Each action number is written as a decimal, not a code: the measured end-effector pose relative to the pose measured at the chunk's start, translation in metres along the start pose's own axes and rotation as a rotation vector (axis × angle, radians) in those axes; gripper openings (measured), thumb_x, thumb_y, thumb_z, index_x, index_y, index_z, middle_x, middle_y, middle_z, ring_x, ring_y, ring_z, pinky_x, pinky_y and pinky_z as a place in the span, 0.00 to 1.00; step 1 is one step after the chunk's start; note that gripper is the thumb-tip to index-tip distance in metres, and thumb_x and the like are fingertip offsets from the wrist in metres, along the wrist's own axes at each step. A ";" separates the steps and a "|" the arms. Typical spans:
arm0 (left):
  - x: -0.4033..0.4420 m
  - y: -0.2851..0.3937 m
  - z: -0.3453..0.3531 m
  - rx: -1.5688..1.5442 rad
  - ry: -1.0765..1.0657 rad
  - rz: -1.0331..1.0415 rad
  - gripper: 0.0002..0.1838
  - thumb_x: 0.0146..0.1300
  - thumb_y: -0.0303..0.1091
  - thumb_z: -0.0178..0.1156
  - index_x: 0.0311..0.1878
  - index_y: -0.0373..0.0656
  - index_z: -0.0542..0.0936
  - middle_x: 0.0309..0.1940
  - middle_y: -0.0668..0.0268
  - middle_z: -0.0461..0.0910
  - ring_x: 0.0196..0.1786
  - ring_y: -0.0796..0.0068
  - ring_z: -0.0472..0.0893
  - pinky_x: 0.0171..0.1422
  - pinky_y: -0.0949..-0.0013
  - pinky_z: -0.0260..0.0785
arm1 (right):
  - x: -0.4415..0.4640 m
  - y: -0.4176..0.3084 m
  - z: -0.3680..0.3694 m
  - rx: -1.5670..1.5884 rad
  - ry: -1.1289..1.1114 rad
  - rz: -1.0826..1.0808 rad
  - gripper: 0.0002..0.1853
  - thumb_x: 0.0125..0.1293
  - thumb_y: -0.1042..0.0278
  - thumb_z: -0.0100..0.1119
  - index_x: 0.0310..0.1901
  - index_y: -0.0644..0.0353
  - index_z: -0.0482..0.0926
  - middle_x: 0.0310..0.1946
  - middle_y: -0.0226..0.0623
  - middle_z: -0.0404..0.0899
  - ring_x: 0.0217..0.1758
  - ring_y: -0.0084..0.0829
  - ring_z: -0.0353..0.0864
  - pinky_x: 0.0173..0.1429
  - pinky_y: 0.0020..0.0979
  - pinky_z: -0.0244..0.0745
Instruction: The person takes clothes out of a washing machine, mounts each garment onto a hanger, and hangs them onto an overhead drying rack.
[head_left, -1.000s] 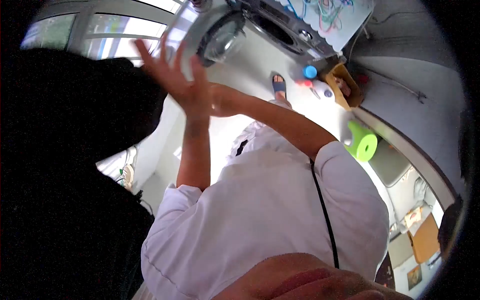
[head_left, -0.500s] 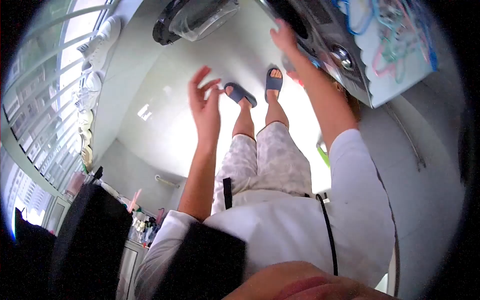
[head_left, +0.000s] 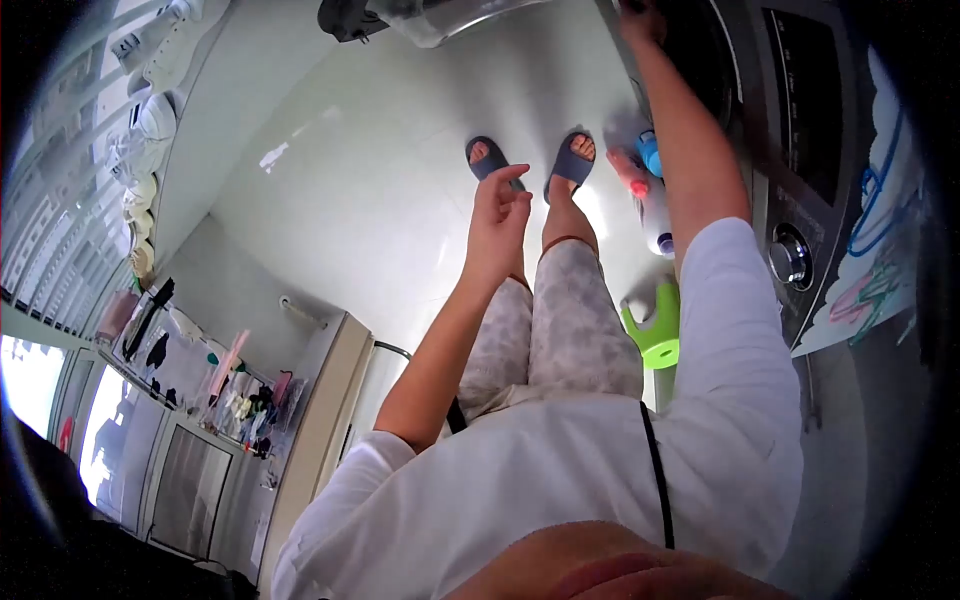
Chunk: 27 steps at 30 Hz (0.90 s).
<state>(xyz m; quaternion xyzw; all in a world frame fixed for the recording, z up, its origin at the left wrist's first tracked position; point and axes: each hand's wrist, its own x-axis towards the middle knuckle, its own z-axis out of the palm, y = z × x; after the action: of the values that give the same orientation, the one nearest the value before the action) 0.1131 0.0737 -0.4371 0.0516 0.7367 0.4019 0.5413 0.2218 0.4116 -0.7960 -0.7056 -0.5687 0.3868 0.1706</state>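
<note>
Washing machine (head_left: 790,150) is standing at the person's right, its dark opening turned toward the floor ahead. Round glass door (head_left: 435,18) is standing open at the top edge, partly cut off by the view. Right hand (head_left: 640,20) is reaching to the machine's opening; fingers are lying in shadow near the picture's edge, so cannot tell whether it is gripping anything or only touching. Left hand (head_left: 497,225) is hanging free in the air in front of the body, holding nothing, fingers loosely bent. Navy slippers (head_left: 568,172) are showing on both feet, on the pale, glossy floor (head_left: 350,200). Beside the right forearm a red-capped bottle (head_left: 625,170), a blue object (head_left: 650,152) and a white bottle (head_left: 654,215) with a dark cap are clustering on the floor. Nearer the body a bright green plastic piece (head_left: 657,350) is sitting, partly hidden by the sleeve. Silver dial (head_left: 790,256) is catching light on the machine's front. Pink and green hangers (head_left: 868,300) are lying tangled on a scalloped white cover (head_left: 825,332), a blue hanger (head_left: 857,247) just beside them. Far left, shoes (head_left: 155,118) are lining the window ledge.
</note>
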 end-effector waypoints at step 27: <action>-0.167 0.111 -0.033 -0.021 -0.558 -0.171 0.12 0.65 0.25 0.47 0.50 0.45 0.75 0.26 0.74 0.70 0.23 0.86 0.65 0.26 0.77 0.53 | -0.389 -0.143 -0.257 1.658 -0.629 0.720 0.39 0.72 0.33 0.58 0.73 0.55 0.68 0.67 0.39 0.75 0.64 0.41 0.79 0.68 0.48 0.75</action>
<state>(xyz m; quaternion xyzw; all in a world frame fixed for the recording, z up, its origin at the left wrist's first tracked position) 0.1141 0.0454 -0.2359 0.0921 0.5568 0.3327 0.7555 0.2950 0.1411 -0.3969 -0.3566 0.1177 0.8675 0.3263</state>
